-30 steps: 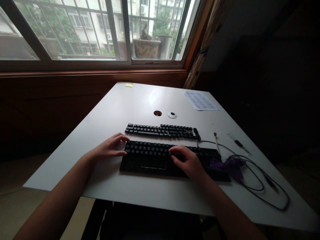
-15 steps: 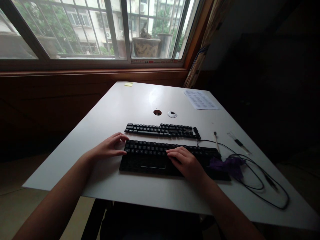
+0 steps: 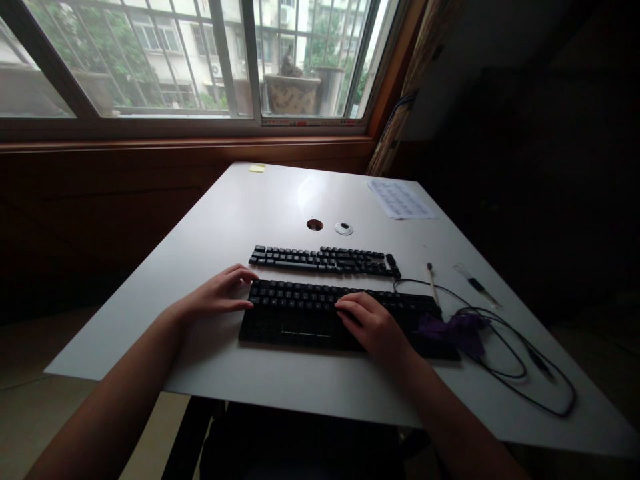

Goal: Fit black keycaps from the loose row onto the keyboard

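Down near the front edge of the white table (image 3: 280,200) lies a black keyboard (image 3: 300,313), its long side running left to right, and both hands are on it. The left hand (image 3: 220,297) sits at the keyboard's left end, loosely open, with its fingers (image 3: 245,272) arched towards the far left corner and the thumb stretched along the left edge; it touches the casing there but closes around nothing. The right hand (image 3: 373,327) lies palm down over the middle of the keys, fingers slightly bent and close together, tips resting on the key rows; it pinches nothing, though whether any key is pressed down cannot be told. Just beyond this keyboard, parallel to it and a little apart, is a second, slimmer black keyboard (image 3: 323,261), which neither hand touches. At the right end of the near keyboard a crumpled purple cloth (image 3: 457,330) rests against it, and a black cable (image 3: 505,360) loops over the table to the right of that. A thin stick with a dark tip (image 3: 432,283) and a slim pen-like tool (image 3: 477,285) lie further right, well apart from the hands. Towards the window, the tabletop has a round hole (image 3: 315,225) with a white cap (image 3: 343,229) just beside it, a printed sheet (image 3: 400,200) at the far right and a yellow note (image 3: 257,169) at the far edge
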Motion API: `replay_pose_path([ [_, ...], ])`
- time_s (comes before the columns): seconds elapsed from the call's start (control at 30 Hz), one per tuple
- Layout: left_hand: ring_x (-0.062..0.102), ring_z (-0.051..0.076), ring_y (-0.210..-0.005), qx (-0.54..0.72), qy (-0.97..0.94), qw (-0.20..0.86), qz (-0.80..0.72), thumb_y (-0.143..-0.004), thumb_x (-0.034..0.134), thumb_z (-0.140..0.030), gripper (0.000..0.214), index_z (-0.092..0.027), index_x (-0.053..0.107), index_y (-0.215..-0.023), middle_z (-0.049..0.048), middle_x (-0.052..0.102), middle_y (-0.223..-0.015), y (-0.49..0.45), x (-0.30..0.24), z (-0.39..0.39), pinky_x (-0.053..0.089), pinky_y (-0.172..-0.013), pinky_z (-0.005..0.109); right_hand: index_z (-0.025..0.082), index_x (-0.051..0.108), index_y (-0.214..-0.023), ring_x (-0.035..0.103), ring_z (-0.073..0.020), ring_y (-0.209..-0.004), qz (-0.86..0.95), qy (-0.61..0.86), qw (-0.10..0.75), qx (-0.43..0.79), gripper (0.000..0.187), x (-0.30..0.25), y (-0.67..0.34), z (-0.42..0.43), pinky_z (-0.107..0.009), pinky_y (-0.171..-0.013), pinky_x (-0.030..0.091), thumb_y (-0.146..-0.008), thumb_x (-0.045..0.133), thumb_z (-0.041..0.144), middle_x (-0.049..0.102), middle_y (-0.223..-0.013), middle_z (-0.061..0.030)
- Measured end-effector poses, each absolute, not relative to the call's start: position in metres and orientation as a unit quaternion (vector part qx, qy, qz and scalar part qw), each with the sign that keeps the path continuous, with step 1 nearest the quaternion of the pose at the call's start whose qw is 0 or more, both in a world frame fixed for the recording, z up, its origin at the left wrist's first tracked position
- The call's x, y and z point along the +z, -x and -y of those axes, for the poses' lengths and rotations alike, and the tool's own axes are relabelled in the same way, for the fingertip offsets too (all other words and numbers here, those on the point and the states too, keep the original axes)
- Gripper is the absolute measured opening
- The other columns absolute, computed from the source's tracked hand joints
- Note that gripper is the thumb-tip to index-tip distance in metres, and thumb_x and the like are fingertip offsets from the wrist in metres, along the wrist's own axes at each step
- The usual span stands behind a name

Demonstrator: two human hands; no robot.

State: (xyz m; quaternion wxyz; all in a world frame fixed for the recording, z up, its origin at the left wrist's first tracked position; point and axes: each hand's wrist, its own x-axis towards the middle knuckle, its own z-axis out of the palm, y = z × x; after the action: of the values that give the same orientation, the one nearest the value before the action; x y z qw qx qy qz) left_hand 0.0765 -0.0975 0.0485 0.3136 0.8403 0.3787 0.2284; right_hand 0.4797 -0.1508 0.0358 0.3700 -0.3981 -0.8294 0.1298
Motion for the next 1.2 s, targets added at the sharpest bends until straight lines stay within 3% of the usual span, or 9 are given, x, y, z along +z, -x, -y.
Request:
replay_pose_path([
  [0.53, 0.061, 0.024, -0.108, 0.222, -0.839, 0.318, -0.381, -0.091, 0.075, -0.048, 0.047, -0.025, 0.059, -0.130, 0.0089, 0.058, -0.126, -0.0753, 0.0485, 0.0986, 0.053, -0.090, 0.035, 0.030, 0.072, -0.122, 0.068, -0.0241, -0.098, 0.859, 0.385, 0.323, 0.098, 0.030, 0.0356, -0.4819, 0.1510, -0.043, -0.088, 0.062, -0.099, 0.057, 0.018, 0.069, -0.106, -0.0089],
  [0.83, 0.060, 0.024, -0.110, 0.223, -0.843, 0.313, -0.375, -0.092, 0.074, -0.047, 0.047, -0.025, 0.058, -0.131, 0.0094, 0.058, -0.126, -0.0746, 0.0459, 0.0974, 0.053, -0.091, 0.036, 0.025, 0.072, -0.109, 0.067, -0.0226, -0.099, 0.871, 0.369, 0.315, 0.069, 0.028, 0.0364, -0.4828, 0.1521, -0.038, -0.085, 0.062, -0.099, 0.049, 0.011, 0.066, -0.107, -0.0100],
  [1.07, 0.061, 0.024, -0.109, 0.224, -0.842, 0.312, -0.378, -0.091, 0.075, -0.046, 0.047, -0.025, 0.059, -0.130, 0.0087, 0.059, -0.126, -0.0738, 0.0437, 0.0964, 0.053, -0.093, 0.037, 0.026, 0.060, -0.129, 0.067, -0.0229, -0.100, 0.859, 0.388, 0.326, 0.077, 0.034, 0.0326, -0.4814, 0.1509, -0.040, -0.089, 0.061, -0.099, 0.056, 0.012, 0.066, -0.110, -0.0086],
  [1.2, 0.061, 0.025, -0.112, 0.227, -0.845, 0.310, -0.371, -0.091, 0.075, -0.045, 0.047, -0.026, 0.060, -0.131, 0.0087, 0.059, -0.127, -0.0733, 0.0437, 0.0961, 0.053, -0.095, 0.038, 0.025, 0.066, -0.121, 0.067, -0.0225, -0.099, 0.866, 0.377, 0.324, 0.059, 0.029, 0.0360, -0.4801, 0.1522, -0.039, -0.089, 0.062, -0.099, 0.054, 0.011, 0.065, -0.106, -0.0088],
])
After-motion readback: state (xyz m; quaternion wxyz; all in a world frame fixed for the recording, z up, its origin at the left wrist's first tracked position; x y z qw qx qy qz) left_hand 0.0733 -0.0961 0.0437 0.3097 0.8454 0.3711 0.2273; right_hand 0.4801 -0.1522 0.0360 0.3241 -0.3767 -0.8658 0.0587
